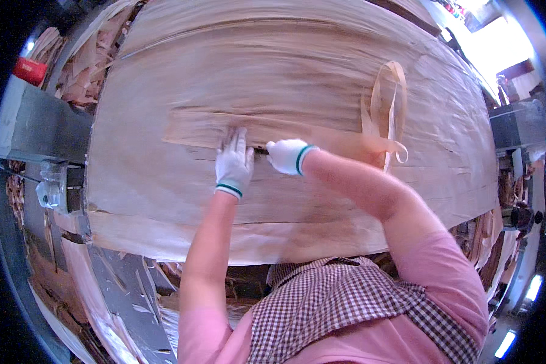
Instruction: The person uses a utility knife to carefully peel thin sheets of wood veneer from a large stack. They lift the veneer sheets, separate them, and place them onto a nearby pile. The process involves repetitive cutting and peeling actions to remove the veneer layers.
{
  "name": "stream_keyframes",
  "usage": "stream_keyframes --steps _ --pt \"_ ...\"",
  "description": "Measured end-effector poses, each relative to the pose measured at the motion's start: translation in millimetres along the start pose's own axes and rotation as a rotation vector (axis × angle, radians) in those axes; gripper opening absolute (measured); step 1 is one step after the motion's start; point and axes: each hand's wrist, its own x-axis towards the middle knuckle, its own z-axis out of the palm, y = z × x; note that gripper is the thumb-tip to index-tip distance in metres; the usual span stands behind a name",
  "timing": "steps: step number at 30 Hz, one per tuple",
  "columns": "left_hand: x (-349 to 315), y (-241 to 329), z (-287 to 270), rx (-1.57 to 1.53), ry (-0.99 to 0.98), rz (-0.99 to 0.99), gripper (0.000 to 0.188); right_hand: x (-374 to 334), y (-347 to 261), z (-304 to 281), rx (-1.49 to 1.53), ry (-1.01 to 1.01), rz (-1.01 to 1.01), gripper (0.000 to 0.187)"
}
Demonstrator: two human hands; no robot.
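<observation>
A long tan strip of wood veneer [321, 136] lies across a broad, pale, wrinkled veneer sheet [145, 176]. Its right end rises into a loose curl [400, 85]. Flat on the strip's near edge rests my left hand [233, 161], in a white glove with a green cuff band, its fingers stretched out and holding nothing. Just to its right, my gloved right hand [287, 156] is closed round a small dark tool [260, 148], whose tip points left along that edge. Most of the tool is hidden in the fist, so its exact kind does not show.
Dark metal beams [48, 124] flank the sheet on the left. A red object [30, 71] sits on the left beam. Torn veneer scraps [94, 60] heap beyond the left edge, with more scraps and strips below. Machine parts [522, 215] stand at the right.
</observation>
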Motion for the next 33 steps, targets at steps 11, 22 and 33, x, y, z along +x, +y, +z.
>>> stream_keyframes --steps 11,22,33 --pt "-8 9 3 0.009 0.078 0.005 0.045 7 130 -65 -0.325 0.058 -0.016 0.032" --pt "-5 10 10 -0.017 0.08 0.013 0.039 54 37 -38 -0.096 0.191 -0.086 0.034" --pt "-8 9 10 0.03 0.082 0.026 0.041 -83 124 7 0.154 0.653 0.399 0.022"
